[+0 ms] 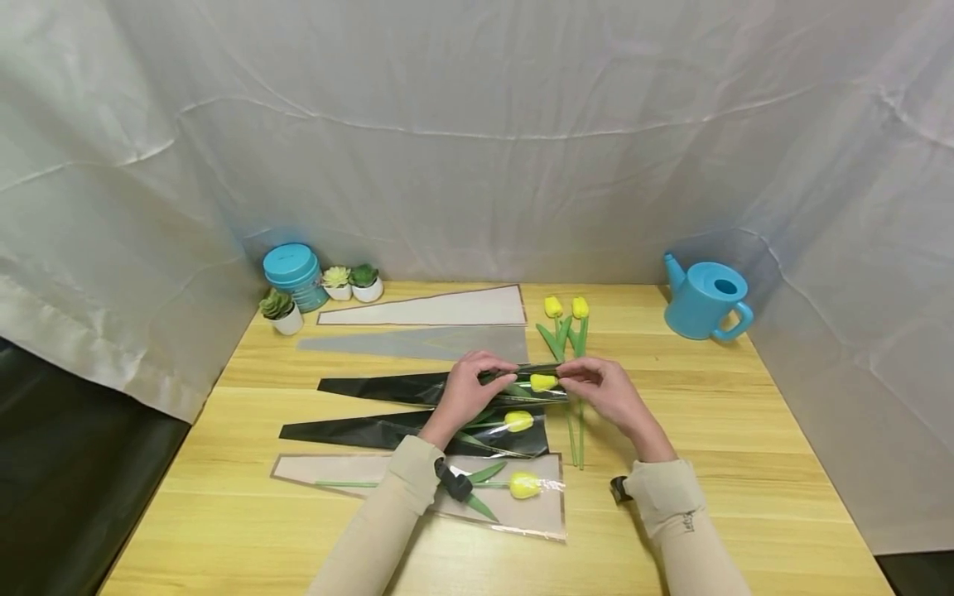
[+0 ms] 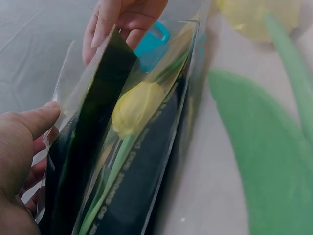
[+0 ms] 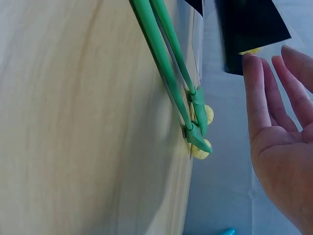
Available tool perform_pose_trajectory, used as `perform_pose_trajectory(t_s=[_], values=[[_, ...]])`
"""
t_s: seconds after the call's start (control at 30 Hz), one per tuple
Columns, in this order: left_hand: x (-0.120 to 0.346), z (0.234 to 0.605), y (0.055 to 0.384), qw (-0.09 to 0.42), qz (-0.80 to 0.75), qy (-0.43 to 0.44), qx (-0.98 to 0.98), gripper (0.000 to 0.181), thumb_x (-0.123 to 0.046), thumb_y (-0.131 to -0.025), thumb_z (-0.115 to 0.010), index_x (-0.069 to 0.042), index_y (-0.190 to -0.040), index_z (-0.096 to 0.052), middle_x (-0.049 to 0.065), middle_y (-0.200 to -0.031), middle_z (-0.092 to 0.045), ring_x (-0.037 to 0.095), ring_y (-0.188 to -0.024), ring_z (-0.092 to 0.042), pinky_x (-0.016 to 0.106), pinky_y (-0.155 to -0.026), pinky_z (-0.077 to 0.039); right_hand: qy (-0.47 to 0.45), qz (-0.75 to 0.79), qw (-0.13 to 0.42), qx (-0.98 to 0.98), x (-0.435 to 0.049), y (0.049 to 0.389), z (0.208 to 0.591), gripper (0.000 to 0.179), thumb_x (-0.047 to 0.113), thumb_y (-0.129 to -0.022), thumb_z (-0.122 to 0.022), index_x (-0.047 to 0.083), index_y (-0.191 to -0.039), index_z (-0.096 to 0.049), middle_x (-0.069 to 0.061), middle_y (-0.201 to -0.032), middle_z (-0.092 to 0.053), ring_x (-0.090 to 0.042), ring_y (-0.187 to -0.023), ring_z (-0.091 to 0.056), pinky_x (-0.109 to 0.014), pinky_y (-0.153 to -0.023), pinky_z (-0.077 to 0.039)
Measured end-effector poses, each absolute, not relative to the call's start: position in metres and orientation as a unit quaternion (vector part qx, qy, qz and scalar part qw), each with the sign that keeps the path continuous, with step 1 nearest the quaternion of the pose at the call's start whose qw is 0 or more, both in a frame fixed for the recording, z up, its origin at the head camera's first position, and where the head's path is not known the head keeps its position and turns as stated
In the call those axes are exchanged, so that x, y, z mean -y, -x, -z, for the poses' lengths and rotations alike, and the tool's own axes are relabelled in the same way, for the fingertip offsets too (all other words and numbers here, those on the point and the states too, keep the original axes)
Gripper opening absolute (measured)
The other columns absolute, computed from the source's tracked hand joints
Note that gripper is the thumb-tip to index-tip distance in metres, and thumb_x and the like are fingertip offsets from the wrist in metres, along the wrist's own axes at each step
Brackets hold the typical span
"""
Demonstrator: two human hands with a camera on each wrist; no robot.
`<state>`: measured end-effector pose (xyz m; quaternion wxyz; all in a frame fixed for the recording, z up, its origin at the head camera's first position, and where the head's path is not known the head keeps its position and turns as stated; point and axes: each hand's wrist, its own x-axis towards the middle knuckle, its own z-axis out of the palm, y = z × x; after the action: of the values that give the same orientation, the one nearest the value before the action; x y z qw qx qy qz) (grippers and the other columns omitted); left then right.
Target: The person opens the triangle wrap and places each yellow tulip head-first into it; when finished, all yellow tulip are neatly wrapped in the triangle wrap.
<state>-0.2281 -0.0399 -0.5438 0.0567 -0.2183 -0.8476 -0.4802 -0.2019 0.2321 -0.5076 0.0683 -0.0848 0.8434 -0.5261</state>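
A black flower sleeve with a clear front holds a yellow tulip, its bloom near the wide mouth. My left hand pinches the sleeve's upper edge, thumb against the clear film and fingers behind it. In the left wrist view, the mouth gapes around the tulip. My right hand is at the wide end, its extended fingers touching the sleeve's edge beside the bloom. Below lie another black sleeve and a pale sleeve, each with a yellow tulip inside.
Two loose tulips lie under and beside the right hand. Behind are a grey sleeve and a white sleeve. Small potted succulents and a blue jar stand back left, a blue watering can back right.
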Motion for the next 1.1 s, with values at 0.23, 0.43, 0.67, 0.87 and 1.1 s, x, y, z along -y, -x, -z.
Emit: perform_pose_trajectory(t_s=[0.23,0.43,0.67,0.87,1.1], values=[[0.046,0.548,0.232,0.053,0.472,0.213,0.854,0.019,-0.033,-0.096,-0.076,-0.028,-0.113,-0.081,-0.009,-0.112,-0.073,0.013,-0.106,-0.064,0.036,-0.089,-0.054,0.072,0.516,0.058,-0.851,-0.243,0.201,0.507,0.033,0.021,-0.101,-0.071,0.004,-0.129,-0.07,-0.016,-0.127,-0.071,-0.03,-0.115,-0.067,-0.03,-0.093,-0.056],[0.053,0.549,0.235,0.051,0.461,0.21,0.861,0.017,-0.033,-0.095,-0.076,-0.028,-0.111,-0.081,-0.009,-0.112,-0.073,0.014,-0.107,-0.065,0.036,-0.091,-0.054,0.056,0.505,0.047,-0.86,-0.246,0.194,0.487,0.033,0.014,-0.103,-0.066,-0.003,-0.131,-0.066,-0.024,-0.127,-0.069,-0.035,-0.114,-0.066,-0.028,-0.092,-0.054],[0.061,0.55,0.237,0.043,0.453,0.204,0.867,0.019,-0.031,-0.094,-0.078,-0.025,-0.112,-0.081,-0.007,-0.113,-0.074,0.018,-0.108,-0.065,0.041,-0.094,-0.054,0.03,0.504,0.031,-0.863,-0.264,0.203,0.508,0.038,0.027,-0.103,-0.068,0.003,-0.132,-0.068,-0.016,-0.125,-0.071,-0.029,-0.112,-0.066,-0.032,-0.093,-0.054],[0.066,0.552,0.239,0.032,0.439,0.2,0.875,0.019,-0.029,-0.093,-0.08,-0.024,-0.112,-0.081,-0.005,-0.113,-0.074,0.019,-0.108,-0.065,0.041,-0.094,-0.054,0.012,0.509,0.035,-0.86,-0.268,0.204,0.509,0.038,0.026,-0.103,-0.068,0.002,-0.133,-0.067,-0.021,-0.125,-0.069,-0.034,-0.109,-0.066,-0.043,-0.09,-0.058],[0.07,0.554,0.239,0.022,0.409,0.21,0.888,0.019,-0.029,-0.093,-0.08,-0.024,-0.111,-0.082,-0.002,-0.116,-0.074,0.023,-0.117,-0.063,0.045,-0.102,-0.051,-0.012,0.481,0.045,-0.875,-0.266,0.208,0.518,0.033,0.022,-0.103,-0.066,0.002,-0.129,-0.068,-0.019,-0.118,-0.07,-0.029,-0.103,-0.066,-0.032,-0.082,-0.057]])
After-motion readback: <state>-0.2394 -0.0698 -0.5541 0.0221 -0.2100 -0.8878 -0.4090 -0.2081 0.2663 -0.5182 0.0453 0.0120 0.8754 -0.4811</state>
